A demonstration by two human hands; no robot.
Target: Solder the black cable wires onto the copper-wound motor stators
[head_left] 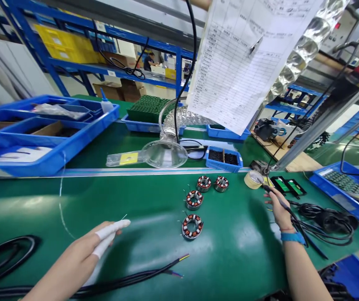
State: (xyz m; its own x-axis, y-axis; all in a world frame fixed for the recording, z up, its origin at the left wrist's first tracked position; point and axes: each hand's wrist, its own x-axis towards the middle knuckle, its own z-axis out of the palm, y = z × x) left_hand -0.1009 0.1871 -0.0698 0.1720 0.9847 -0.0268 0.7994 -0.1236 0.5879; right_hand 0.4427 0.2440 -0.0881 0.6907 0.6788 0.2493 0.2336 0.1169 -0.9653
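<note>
My left hand (87,248), with white covers on thumb and finger, is pinched shut on a thin solder wire (124,216) whose end sticks out past the fingertip. My right hand (278,209), a blue band at its wrist, grips a soldering iron (281,201). The iron's tip end reaches a small round pale-yellow tin (253,179); whether it touches the contents I cannot tell. Between my hands stand several motor stators with copper windings; the nearest stator (192,227) has short wire ends at its left. Black cables (141,274) with bared coloured leads lie before my left hand.
A blue divided tray (82,146) stands at left. A clear fume hood (165,154) on a flexible duct is mid-bench, near a small blue bin (225,159). Green circuit boards (287,187) and coiled cables (326,223) lie at right. Paper sheets (238,62) hang overhead.
</note>
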